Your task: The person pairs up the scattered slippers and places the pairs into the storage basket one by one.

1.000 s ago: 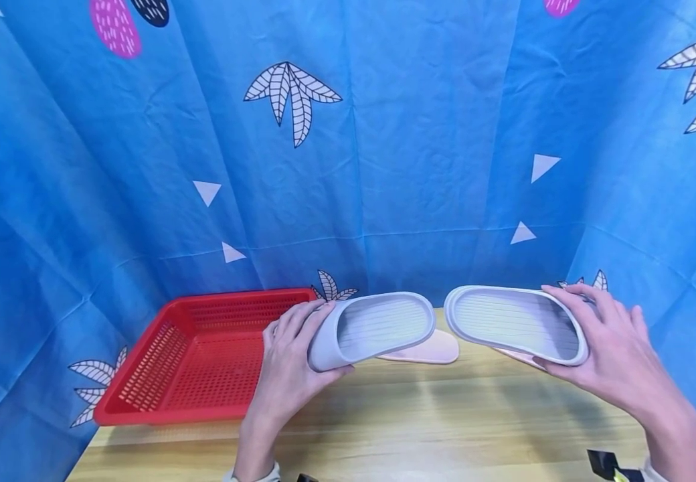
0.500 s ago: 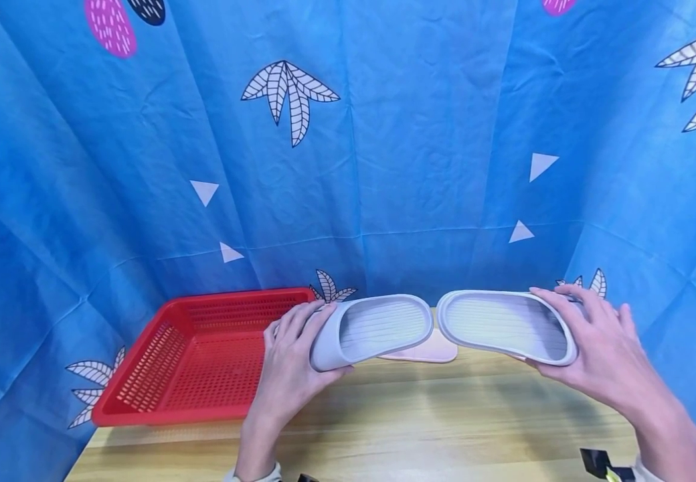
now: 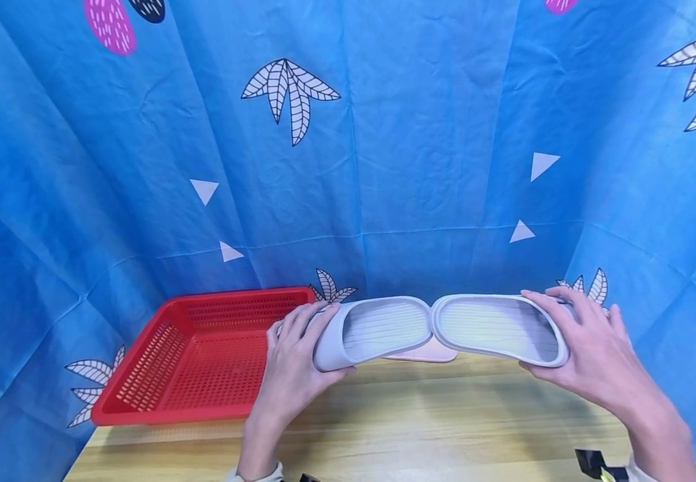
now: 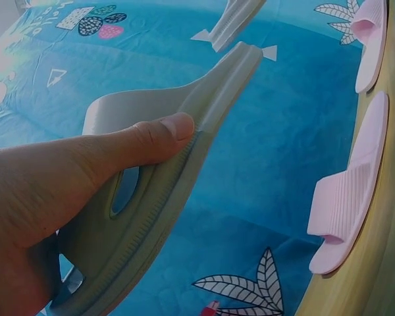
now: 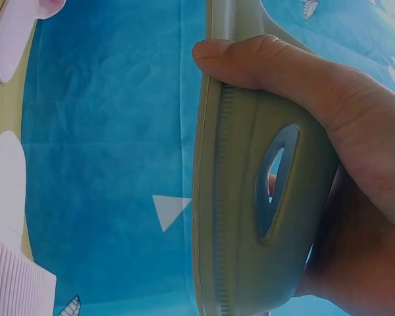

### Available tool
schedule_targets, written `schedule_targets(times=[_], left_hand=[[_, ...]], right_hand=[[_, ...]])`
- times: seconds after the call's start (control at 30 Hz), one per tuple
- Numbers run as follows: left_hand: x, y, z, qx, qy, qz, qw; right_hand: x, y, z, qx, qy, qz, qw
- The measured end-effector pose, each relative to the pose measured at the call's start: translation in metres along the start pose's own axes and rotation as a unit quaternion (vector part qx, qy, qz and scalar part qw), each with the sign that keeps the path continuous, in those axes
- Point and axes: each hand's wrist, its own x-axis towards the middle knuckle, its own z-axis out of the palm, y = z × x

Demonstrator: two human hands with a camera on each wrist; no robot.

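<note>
My left hand (image 3: pixel 294 358) grips a light grey slipper (image 3: pixel 387 327) by its toe end, thumb along the sole's edge in the left wrist view. With my right hand (image 3: pixel 591 355) I hold the matching grey slipper (image 3: pixel 492 327), also at the toe. Both are raised above the table, and their heel ends meet or overlap in the head view. Behind them on the table lie two pink slippers; one pink slipper (image 4: pixel 345 204) shows whole in the left wrist view, the other pink slipper (image 4: pixel 372 43) partly. In the head view the grey pair mostly covers them.
A red plastic basket (image 3: pixel 161 420) with perforated sides stands at the left of the wooden table (image 3: pixel 420 428), right beside my left hand. A blue patterned curtain (image 3: pixel 420 147) hangs behind and along both sides.
My right hand has moved left with its grey slipper, closing the gap between the two heel ends. The left hand and its slipper have barely shifted.
</note>
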Motion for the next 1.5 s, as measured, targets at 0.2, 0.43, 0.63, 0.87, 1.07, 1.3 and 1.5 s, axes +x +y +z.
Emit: schedule_targets(times=[0.2,0.43,0.63,0.87,1.07,1.3,1.5], left_hand=[[0.0,0.001,0.0,0.008,-0.003,0.005,1.0],[0.0,0.002,0.001,0.01,-0.002,0.011,0.9999],[0.0,0.002,0.002,0.012,-0.003,0.014,0.9998],[-0.001,0.003,0.005,0.016,-0.002,0.019,0.9997],[-0.001,0.006,0.007,0.025,-0.009,0.024,0.9994],[-0.002,0.011,0.011,0.041,-0.023,0.017,0.9988],[-0.003,0.014,0.014,0.052,-0.031,0.015,0.9981]], right_hand=[[0.001,-0.003,0.003,0.005,-0.004,0.001,1.0],[-0.001,-0.006,0.006,0.014,-0.013,0.011,0.9998],[0.001,-0.007,0.007,0.009,-0.008,-0.001,0.9999],[0.001,-0.009,0.009,0.006,-0.01,-0.003,0.9999],[0.001,-0.012,0.011,-0.003,-0.015,-0.008,0.9999],[0.0,-0.014,0.014,-0.005,-0.03,-0.004,0.9995],[0.0,-0.018,0.016,-0.013,-0.031,-0.016,0.9993]])
